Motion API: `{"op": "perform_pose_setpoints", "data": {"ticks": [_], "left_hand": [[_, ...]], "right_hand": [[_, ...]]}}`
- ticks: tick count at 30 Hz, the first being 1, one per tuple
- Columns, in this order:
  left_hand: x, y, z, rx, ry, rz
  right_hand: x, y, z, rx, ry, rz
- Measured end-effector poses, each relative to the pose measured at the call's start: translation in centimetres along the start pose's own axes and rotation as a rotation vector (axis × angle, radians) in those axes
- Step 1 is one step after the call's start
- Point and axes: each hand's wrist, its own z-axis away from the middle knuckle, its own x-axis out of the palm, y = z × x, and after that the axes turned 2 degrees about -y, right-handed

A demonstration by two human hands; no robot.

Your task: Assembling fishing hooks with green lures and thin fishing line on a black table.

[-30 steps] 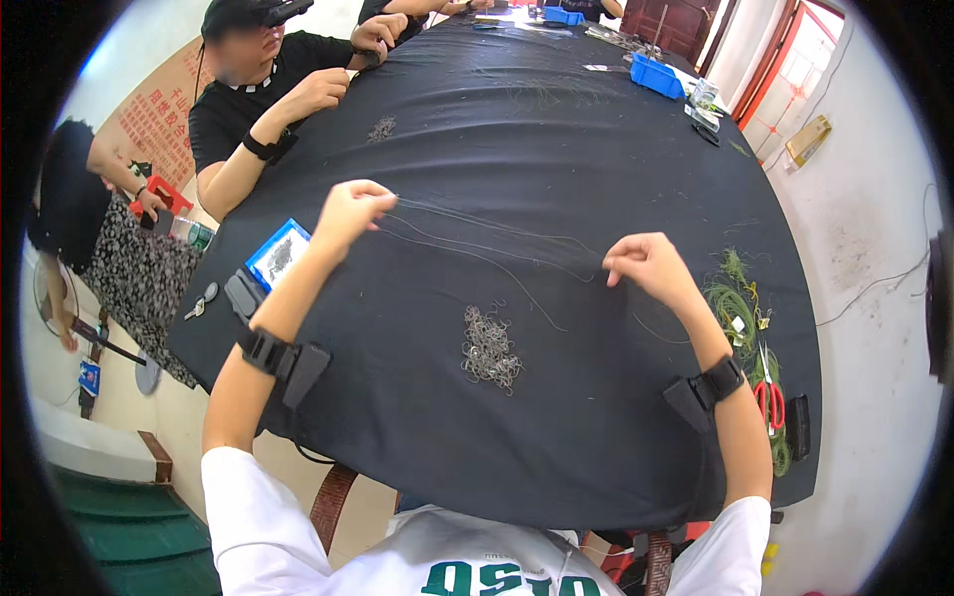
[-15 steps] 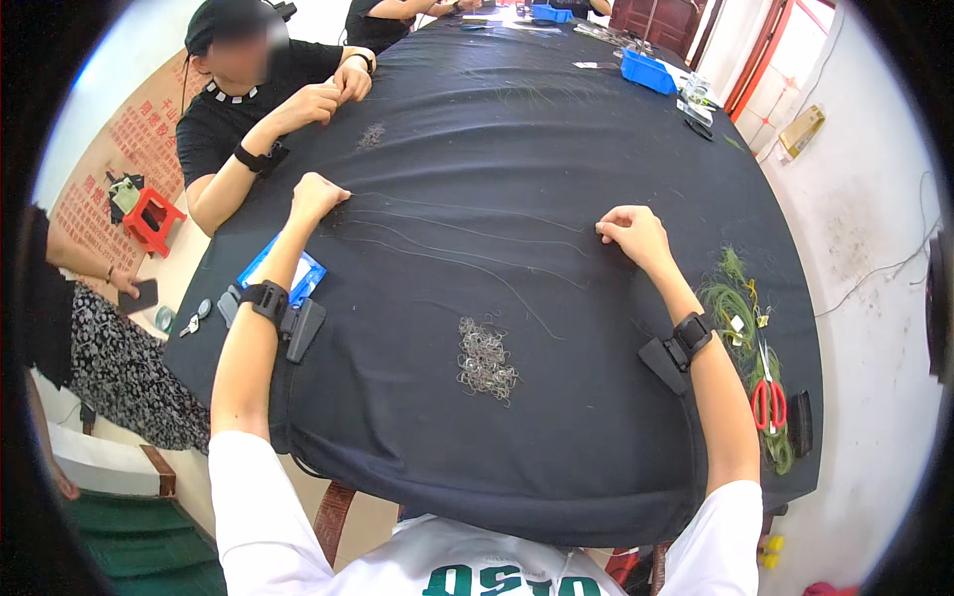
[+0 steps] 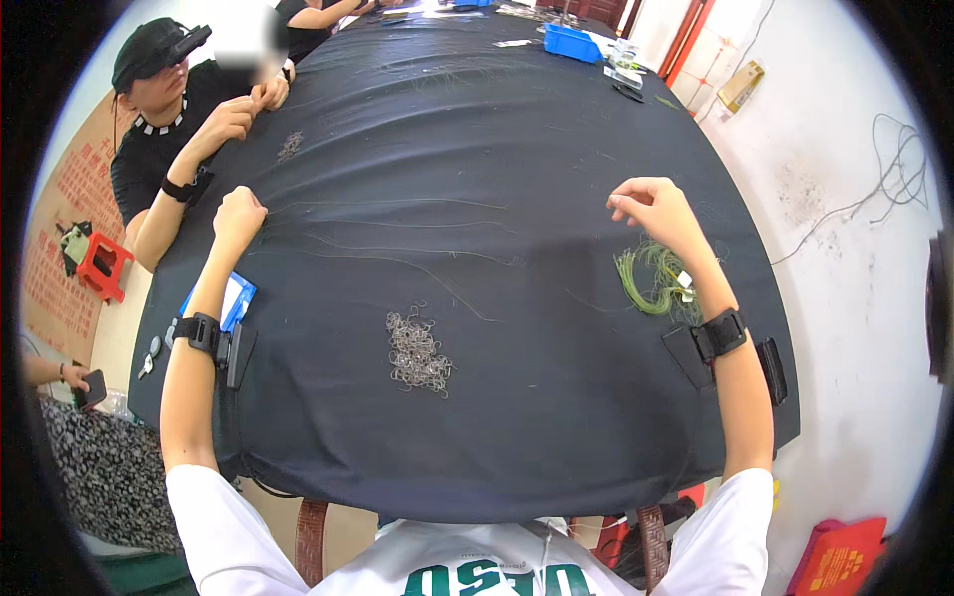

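Several thin, pale strands of line (image 3: pixel 397 204) lie stretched sideways across the black cloth. At their left ends my left hand (image 3: pixel 240 217) is closed, fingers pinched where the top strand begins. My right hand (image 3: pixel 656 209) hovers farther right, apart from the strands' loose ends, its fingers loosely curled with thumb and fingertips parted. I see nothing held in it. Just below it rests a looped bundle of green line (image 3: pixel 646 283) with a small white tag. A tangled heap of small metal hooks (image 3: pixel 417 353) sits on the cloth between my forearms.
A blue-and-white packet (image 3: pixel 237 298) lies beside my left forearm. Past my right wrist is a black case (image 3: pixel 771 370). Across the left edge a co-worker's hands (image 3: pixel 243 111) work near another hook pile (image 3: pixel 289 146). A blue bin (image 3: pixel 571 44) stands at the far end.
My right hand has moved right, away from the strands' ends, and its fingers have parted. My left hand stays at the left ends. The view has shifted right; red-handled scissors are now out of sight.
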Motion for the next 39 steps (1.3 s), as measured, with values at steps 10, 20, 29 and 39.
{"op": "perform_pose_setpoints", "data": {"ticks": [10, 20, 29, 39], "left_hand": [[0.9, -1.7, 0.5, 0.130, 0.113, -0.237], [-5.0, 9.5, 10.4, 0.538, 0.071, 0.185], [-5.5, 19.6, 18.0, 0.879, -0.510, 0.819], [-1.6, 21.7, 20.2, 0.965, -0.515, 0.840]], "right_hand": [[-1.2, 1.0, 5.0, -0.005, -0.128, 0.174], [2.0, 1.3, 8.9, -0.213, -0.243, 0.360], [3.1, -1.2, 9.9, -0.235, -0.313, -0.034], [4.1, -2.5, 11.4, -0.277, -0.330, -0.139]]}}
